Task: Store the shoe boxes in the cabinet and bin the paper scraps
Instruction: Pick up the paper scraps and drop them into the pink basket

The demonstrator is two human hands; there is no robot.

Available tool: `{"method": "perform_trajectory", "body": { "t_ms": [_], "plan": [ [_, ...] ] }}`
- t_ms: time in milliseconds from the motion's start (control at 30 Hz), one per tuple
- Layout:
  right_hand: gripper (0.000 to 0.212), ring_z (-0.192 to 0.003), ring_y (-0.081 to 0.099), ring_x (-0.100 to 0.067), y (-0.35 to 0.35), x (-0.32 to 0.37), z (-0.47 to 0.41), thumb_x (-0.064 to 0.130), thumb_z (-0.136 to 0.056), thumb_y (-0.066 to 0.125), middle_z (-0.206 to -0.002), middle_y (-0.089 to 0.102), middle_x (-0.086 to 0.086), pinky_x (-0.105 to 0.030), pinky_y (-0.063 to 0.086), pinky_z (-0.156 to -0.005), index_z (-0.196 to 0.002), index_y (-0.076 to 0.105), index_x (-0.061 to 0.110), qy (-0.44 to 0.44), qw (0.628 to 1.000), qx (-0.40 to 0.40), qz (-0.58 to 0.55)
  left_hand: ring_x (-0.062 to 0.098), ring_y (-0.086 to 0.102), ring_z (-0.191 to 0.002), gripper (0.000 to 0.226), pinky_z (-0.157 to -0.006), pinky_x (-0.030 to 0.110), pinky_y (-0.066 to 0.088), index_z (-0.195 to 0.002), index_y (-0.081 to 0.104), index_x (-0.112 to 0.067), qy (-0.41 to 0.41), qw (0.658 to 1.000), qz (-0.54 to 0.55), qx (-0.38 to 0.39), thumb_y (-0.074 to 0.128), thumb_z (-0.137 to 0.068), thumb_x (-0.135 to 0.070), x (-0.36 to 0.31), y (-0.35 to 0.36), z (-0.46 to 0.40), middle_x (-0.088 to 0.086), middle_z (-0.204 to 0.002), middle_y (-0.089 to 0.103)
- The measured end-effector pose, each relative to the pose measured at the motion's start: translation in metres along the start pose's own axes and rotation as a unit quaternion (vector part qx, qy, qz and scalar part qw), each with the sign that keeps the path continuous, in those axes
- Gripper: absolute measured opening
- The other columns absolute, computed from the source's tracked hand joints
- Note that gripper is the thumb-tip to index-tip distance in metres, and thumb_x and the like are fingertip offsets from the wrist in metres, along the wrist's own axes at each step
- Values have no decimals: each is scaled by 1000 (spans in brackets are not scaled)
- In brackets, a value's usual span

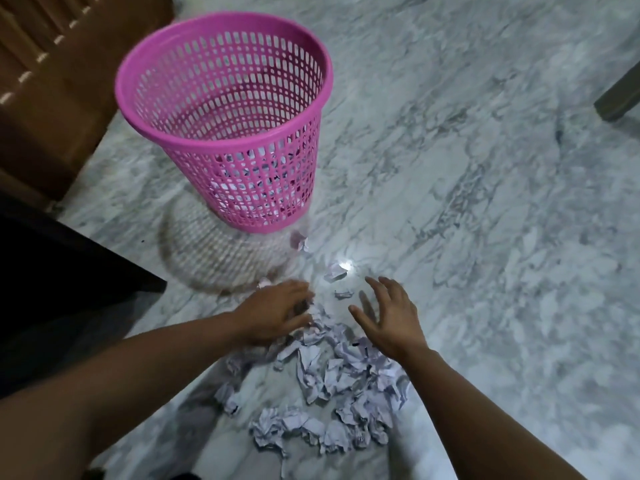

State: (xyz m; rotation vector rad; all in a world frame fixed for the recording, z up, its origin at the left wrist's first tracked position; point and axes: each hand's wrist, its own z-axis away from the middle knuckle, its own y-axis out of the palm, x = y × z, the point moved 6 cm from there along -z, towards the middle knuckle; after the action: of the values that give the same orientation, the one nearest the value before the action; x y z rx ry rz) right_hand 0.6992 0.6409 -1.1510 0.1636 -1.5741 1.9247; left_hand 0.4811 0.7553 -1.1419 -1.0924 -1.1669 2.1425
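— Floor (pixel 485 202) of grey marble first, then the pink plastic mesh bin (pixel 221 109) standing up close by.

— Crumpled white paper scraps (pixel 332 382) lie between. Left hand (pixel 277 313) curls on some; right hand (pixel 388 313) is spread, empty. Scoop together, I think.

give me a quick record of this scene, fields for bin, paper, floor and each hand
bin: pink mesh basket, upright on the floor, some paper visible through its lower wall
paper: crumpled scraps heaped on the floor in front of the bin
floor: grey-veined marble
left hand: fingers curled, on the far edge of the heap
right hand: fingers spread, beside the heap, holding nothing
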Motion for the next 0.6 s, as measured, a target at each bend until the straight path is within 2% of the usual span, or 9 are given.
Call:
{"method": "perform_trajectory", "body": {
  "t_ms": [100,167,233,300,400,533,600],
  "plan": [
    [83,-154,19,-23,-6,-6,9,81,-88,41,-166,23,-1,-52,27,-121,-157,24,39,-36,999,-17,-15,10,-2,-156,78,-126,37,15,-159,15,-39,34,999,23,5,41,-93,-73,-10,14,35,-8,-169,1],
    [101,-158,5,-24,-8,-14,24,89,-80,44,-169,9,-2,-54,15,-125,-161,12,38,-44,999,-10,9,17,-18,-154,102,-125,47,-2,-160,1,-36,16,1000,-12,-24,44,-82,-85,-10,14,59,-6,-168,-16],
    [125,-157,-16,-23,1,-23,47,99,-68,45,-171,-12,0,-57,0,-126,-162,-7,36,-58,996,40,61,26,-25,-152,127,-121,60,-9,-160,-7,-33,-48,997,-46,-29,47,-65,-98,-1,17,84,0,-166,-25],
    [138,-154,-26,-26,11,-31,72,105,-58,44,-169,-23,-2,-61,-5,-124,-161,-16,36,-77,988,73,113,30,-31,-149,145,-118,66,-13,-158,-15,-33,-109,992,-62,10,47,-48,-105,13,29,109,2,-163,-32],
    [143,-153,-30,-30,25,-42,101,109,-52,40,-166,-31,-5,-63,-9,-123,-160,-18,35,-87,979,108,146,33,-36,-147,158,-116,70,-11,-157,-17,-29,-124,985,-90,85,44,-36,-109,21,55,140,5,-161,-36],
    [143,-153,-29,-33,45,-28,110,109,-52,38,-166,-28,-11,-65,-9,-122,-160,-19,34,-127,969,136,161,41,-34,-146,156,-112,75,-10,-157,-17,-27,-77,983,-106,131,39,-38,-110,2,85,146,13,-160,-35],
    [138,-154,-24,-35,55,-13,100,106,-58,39,-168,-21,-12,-67,-7,-121,-161,-17,34,-124,974,125,146,42,-29,-148,146,-113,76,-1,-158,-14,-25,-75,986,-102,109,38,-49,-107,-8,92,132,14,-163,-30]
  ]
}}
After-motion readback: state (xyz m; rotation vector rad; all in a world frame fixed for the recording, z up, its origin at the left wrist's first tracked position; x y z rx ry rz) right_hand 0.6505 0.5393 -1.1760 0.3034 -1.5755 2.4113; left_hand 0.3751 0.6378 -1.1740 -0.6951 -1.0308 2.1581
